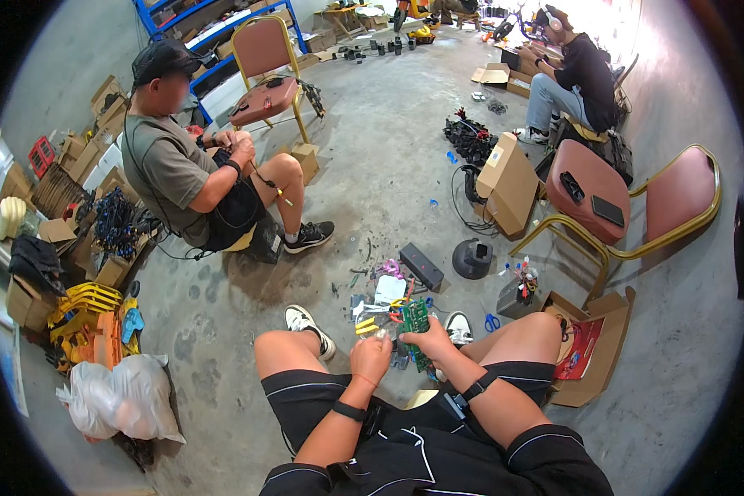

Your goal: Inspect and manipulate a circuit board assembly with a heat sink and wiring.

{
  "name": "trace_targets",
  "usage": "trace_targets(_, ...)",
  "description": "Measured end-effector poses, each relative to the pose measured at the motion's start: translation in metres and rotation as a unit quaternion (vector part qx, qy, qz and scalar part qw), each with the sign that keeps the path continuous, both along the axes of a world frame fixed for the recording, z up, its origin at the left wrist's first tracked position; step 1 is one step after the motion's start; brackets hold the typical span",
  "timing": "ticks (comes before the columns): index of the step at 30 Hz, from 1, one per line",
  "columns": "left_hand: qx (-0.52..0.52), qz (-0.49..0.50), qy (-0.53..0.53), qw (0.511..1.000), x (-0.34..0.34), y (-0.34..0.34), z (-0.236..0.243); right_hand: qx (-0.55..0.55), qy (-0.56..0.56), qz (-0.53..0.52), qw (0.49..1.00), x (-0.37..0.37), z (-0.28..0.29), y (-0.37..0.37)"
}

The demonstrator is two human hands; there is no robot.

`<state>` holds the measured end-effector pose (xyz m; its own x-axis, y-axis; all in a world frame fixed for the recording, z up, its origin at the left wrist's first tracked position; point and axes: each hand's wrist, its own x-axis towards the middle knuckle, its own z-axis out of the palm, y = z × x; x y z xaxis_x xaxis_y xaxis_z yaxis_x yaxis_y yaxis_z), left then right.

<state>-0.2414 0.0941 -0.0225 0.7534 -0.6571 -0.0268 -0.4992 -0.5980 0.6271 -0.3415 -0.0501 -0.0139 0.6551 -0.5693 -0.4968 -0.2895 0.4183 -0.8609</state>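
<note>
Between my knees my right hand (431, 341) grips a green circuit board (416, 319) by its near side, thumb across its face. My left hand (371, 357) is closed just left of the board, its fingertips pinched together. What they hold is too small to make out. Yellow connectors (364, 326) show right beyond the left fingertips. Red wires (407, 291) stick up at the board's far end. Past them a white sheet-like piece (389, 289) and purple bits (390, 269) lie on the floor.
Near my feet are a black box (421, 266), a dark round cover (473, 259), blue scissors (492, 322) and a container of tools (519, 289). An open carton (595, 347) stands right, by a chair (591, 194) holding a phone. Co-workers sit at left (169, 157) and far right (574, 74).
</note>
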Motion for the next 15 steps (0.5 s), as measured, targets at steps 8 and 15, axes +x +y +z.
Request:
trace_targets(8, 0.011, -0.029, -0.005, 1.000, -0.0006, 0.0036, 0.0013, -0.018, 0.004, 0.037, 0.999, -0.0014, 0.0030, -0.0019)
trace_targets(15, -0.029, -0.022, -0.011, 0.999, 0.0010, 0.0045, -0.0034, -0.035, 0.026, 0.042, 0.998, 0.0007, -0.0063, -0.0014)
